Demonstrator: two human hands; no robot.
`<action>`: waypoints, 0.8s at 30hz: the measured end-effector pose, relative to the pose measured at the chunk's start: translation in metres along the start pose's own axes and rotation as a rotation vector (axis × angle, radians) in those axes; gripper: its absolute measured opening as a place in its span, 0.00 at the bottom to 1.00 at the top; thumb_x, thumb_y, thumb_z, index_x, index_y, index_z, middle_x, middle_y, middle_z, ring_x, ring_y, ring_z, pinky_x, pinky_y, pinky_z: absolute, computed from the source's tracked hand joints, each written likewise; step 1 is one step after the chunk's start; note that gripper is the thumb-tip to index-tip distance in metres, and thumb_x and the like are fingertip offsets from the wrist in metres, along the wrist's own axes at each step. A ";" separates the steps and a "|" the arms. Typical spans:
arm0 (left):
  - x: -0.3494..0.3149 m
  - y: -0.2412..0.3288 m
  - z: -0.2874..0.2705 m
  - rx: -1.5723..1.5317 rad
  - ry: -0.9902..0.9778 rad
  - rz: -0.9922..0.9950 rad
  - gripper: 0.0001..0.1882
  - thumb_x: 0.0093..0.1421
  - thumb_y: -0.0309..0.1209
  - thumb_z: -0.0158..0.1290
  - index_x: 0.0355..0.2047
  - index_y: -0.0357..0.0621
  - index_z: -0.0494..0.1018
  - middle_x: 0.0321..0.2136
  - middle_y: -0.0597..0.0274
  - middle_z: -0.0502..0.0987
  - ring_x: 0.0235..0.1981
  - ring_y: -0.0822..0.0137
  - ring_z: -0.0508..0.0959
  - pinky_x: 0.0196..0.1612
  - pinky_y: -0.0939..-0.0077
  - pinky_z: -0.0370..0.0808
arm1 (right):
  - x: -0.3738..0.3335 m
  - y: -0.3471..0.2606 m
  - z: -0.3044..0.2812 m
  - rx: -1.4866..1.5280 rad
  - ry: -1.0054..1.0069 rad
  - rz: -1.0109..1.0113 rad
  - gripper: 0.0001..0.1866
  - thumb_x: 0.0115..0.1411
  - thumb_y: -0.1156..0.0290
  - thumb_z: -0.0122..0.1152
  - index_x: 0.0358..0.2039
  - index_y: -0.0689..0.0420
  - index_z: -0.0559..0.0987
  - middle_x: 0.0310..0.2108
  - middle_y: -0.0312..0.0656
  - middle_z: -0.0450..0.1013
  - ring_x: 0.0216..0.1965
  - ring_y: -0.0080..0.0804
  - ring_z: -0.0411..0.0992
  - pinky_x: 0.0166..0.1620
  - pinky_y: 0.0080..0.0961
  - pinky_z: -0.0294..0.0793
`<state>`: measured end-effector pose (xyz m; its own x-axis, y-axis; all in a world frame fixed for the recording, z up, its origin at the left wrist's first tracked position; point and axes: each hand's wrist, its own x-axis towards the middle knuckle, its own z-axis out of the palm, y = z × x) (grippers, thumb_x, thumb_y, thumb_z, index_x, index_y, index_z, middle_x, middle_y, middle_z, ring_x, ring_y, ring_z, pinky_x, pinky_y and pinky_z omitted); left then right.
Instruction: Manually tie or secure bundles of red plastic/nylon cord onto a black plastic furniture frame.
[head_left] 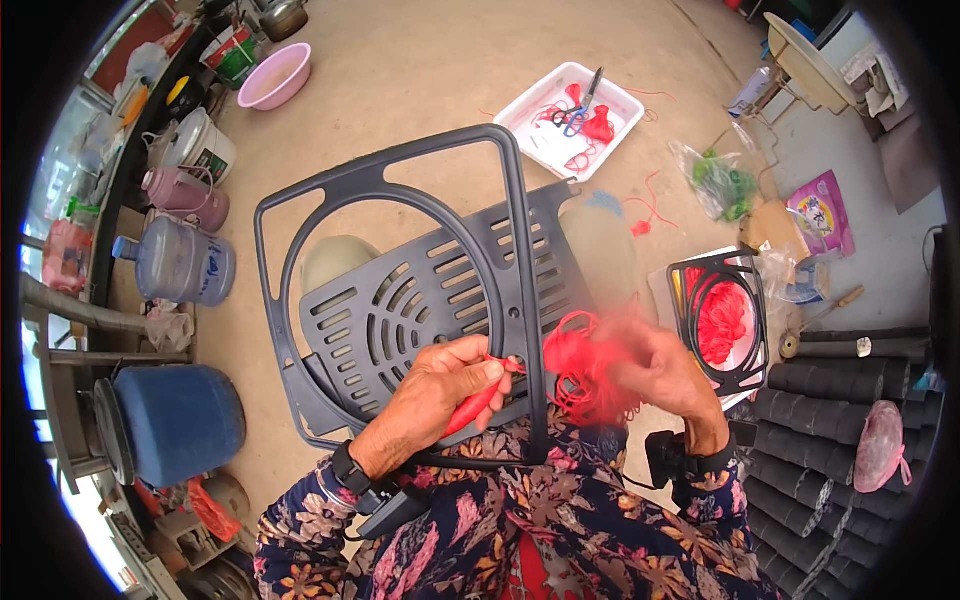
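A black frame (518, 200) with a round ring inside it stands tilted over my lap. My left hand (432, 388) is closed around the lower right of the ring, thumb and fingers pinching it where red cord wrapping (468, 410) covers a stretch. To the right of the frame, my right hand (668, 372) is curled and blurred by motion, with red cord at its fingers. A loose bundle of red cord (572, 378) hangs beside and below those fingers. Beneath the frame, a dark grey slotted plastic panel (545, 215) lies across my knees.
A white tray (510, 118) with scissors (580, 105) and red cord scraps stands ahead. At right, another black frame (755, 285) lies over a container of red cord (722, 322). Black rolls (830, 410) are stacked at the right; a blue barrel (185, 420) stands left.
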<state>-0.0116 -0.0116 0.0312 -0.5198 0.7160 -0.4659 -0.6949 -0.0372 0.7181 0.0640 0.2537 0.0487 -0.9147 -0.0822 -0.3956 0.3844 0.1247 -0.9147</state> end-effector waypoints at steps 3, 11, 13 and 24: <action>0.000 -0.004 -0.005 0.059 0.034 0.046 0.16 0.64 0.36 0.54 0.42 0.34 0.73 0.29 0.60 0.77 0.26 0.71 0.75 0.30 0.82 0.72 | 0.000 0.003 0.012 -0.372 -0.195 -0.114 0.16 0.52 0.80 0.53 0.43 0.61 0.74 0.38 0.38 0.75 0.39 0.22 0.73 0.46 0.19 0.70; -0.003 -0.008 -0.001 -0.089 -0.042 0.051 0.12 0.66 0.27 0.48 0.45 0.32 0.73 0.37 0.63 0.78 0.37 0.77 0.75 0.42 0.82 0.74 | 0.023 0.029 0.066 0.241 -0.468 -0.123 0.18 0.58 0.78 0.61 0.50 0.57 0.73 0.46 0.36 0.72 0.47 0.22 0.70 0.53 0.23 0.68; 0.000 -0.015 -0.007 -0.097 -0.045 0.073 0.12 0.67 0.27 0.47 0.46 0.31 0.73 0.38 0.62 0.78 0.37 0.77 0.75 0.42 0.82 0.74 | 0.022 0.032 0.069 0.345 -0.475 -0.086 0.23 0.58 0.81 0.60 0.54 0.58 0.70 0.49 0.35 0.69 0.50 0.23 0.69 0.55 0.24 0.68; 0.002 -0.029 -0.008 -0.047 0.021 -0.044 0.12 0.68 0.27 0.45 0.45 0.30 0.73 0.39 0.64 0.77 0.36 0.79 0.74 0.41 0.84 0.73 | -0.004 0.024 0.049 0.155 -0.206 0.027 0.20 0.60 0.81 0.59 0.52 0.62 0.67 0.47 0.39 0.69 0.50 0.26 0.69 0.54 0.25 0.70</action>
<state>0.0032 -0.0147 0.0048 -0.4984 0.7026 -0.5078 -0.7397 -0.0391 0.6718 0.0826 0.2088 0.0246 -0.8654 -0.2829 -0.4136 0.4370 -0.0222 -0.8992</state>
